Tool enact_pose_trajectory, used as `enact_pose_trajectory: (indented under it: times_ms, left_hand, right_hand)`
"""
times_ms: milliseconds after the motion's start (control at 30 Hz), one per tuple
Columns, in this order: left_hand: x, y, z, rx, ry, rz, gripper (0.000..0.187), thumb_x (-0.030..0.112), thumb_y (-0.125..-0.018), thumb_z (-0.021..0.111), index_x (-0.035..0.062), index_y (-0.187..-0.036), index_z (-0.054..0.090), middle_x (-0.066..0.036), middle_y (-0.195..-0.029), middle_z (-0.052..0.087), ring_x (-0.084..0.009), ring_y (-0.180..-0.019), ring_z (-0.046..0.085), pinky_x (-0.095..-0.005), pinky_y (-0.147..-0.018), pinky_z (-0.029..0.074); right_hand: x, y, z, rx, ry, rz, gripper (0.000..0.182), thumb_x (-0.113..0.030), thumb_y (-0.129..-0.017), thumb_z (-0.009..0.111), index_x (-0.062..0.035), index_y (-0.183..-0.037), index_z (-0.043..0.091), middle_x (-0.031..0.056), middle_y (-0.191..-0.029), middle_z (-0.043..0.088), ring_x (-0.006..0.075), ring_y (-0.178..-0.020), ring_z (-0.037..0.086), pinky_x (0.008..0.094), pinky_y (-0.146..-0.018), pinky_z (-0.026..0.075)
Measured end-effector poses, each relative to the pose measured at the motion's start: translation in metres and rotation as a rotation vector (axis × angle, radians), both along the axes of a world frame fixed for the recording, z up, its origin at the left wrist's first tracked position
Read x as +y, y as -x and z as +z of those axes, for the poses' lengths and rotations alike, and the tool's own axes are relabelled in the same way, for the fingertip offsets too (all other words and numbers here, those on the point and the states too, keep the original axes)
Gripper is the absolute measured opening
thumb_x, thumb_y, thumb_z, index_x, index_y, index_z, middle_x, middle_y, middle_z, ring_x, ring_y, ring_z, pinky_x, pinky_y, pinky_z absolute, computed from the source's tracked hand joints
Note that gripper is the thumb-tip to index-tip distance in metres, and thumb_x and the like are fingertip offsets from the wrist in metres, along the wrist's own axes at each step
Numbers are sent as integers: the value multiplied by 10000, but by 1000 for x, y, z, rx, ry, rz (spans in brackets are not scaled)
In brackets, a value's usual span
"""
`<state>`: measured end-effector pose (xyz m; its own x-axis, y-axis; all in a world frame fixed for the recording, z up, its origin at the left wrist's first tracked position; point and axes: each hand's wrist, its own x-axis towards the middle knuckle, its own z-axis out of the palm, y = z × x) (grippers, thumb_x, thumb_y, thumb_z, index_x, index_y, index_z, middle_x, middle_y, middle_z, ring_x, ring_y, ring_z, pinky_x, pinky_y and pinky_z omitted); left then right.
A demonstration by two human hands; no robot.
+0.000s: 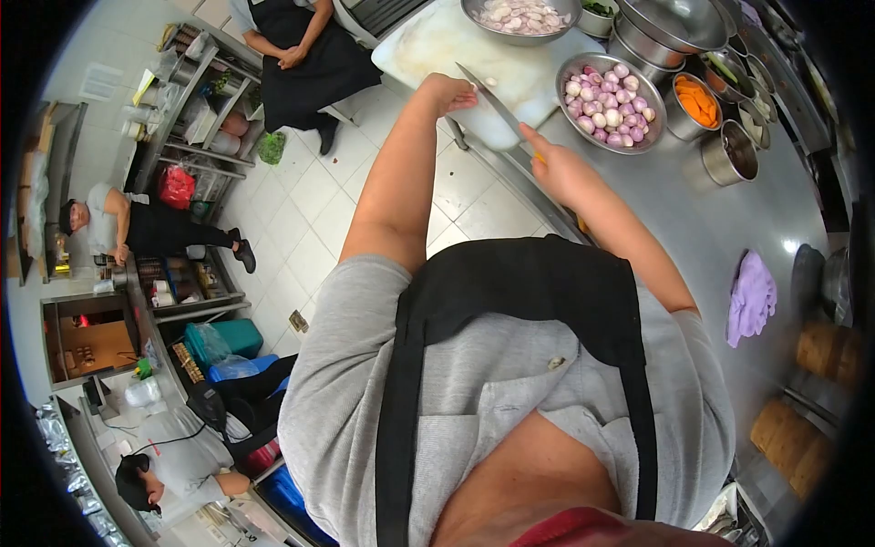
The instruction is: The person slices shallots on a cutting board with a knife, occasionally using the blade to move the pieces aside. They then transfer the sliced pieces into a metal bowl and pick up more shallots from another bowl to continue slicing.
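Observation:
My right hand [558,171] is closed around the yellow handle of a kitchen knife [497,105]. The blade slants up and left over a white cutting board [428,46], its tip just past my left fingertips. On the board's near edge, my left hand [448,93] has its fingers pinched together on a small pale piece that looks like a shallot, mostly hidden by the fingers. Another small pale piece [492,81] lies right beside the blade. A steel bowl [562,91] of whole peeled shallots [609,105] stands right of the board; sliced shallots [519,15] fill another at the top.
A steel pot with orange carrot pieces [696,102], an upright metal container [729,153] and stacked bowls [679,23] crowd the steel counter [665,210]. A purple cloth [752,299] lies farther right. Several people are nearby, one in a black apron [301,55] across the board's left end.

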<state>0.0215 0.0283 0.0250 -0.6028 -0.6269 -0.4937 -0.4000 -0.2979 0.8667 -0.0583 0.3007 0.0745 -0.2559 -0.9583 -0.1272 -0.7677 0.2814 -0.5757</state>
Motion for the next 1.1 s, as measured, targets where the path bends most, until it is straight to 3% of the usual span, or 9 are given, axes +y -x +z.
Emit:
enact_pose_trajectory:
  times_ms: [633, 700, 867, 1100]
  left_hand:
    - [1, 1, 1, -23, -7, 23, 130, 46, -835, 633, -71, -893, 636, -128, -845, 654, -207, -765, 652, -292, -713, 577]
    - [-2, 2, -2, 23, -40, 14, 94, 9, -801, 631, -72, -848, 624, -138, -804, 642, -234, -736, 656, -301, -675, 587]
    - [-4, 4, -4, -18, -44, 11, 119, 28, -841, 615, -72, -902, 635, -132, -856, 654, -209, -776, 652, -288, -721, 579]
    - [-4, 1, -3, -4, -45, -2, 136, 30, -841, 624, -81, -918, 627, -135, -871, 656, -216, -778, 657, -290, -729, 574]
  right_hand:
    - [27, -5, 7, 22, 24, 5, 556, -112, -887, 460, -128, -1423, 315, 256, -860, 592, 372, -774, 600, 441, -729, 477]
    - [26, -5, 8, 27, 16, 8, 556, -111, -886, 458, -127, -1424, 314, 253, -866, 592, 370, -775, 598, 440, -728, 477]
    - [24, -7, 10, 67, 2, 25, 569, -96, -873, 452, -117, -1424, 316, 245, -884, 593, 356, -792, 600, 441, -716, 476]
    - [3, -6, -5, 139, 6, 9, 600, -80, -846, 458, -134, -1427, 319, 241, -820, 608, 363, -748, 606, 446, -697, 475]
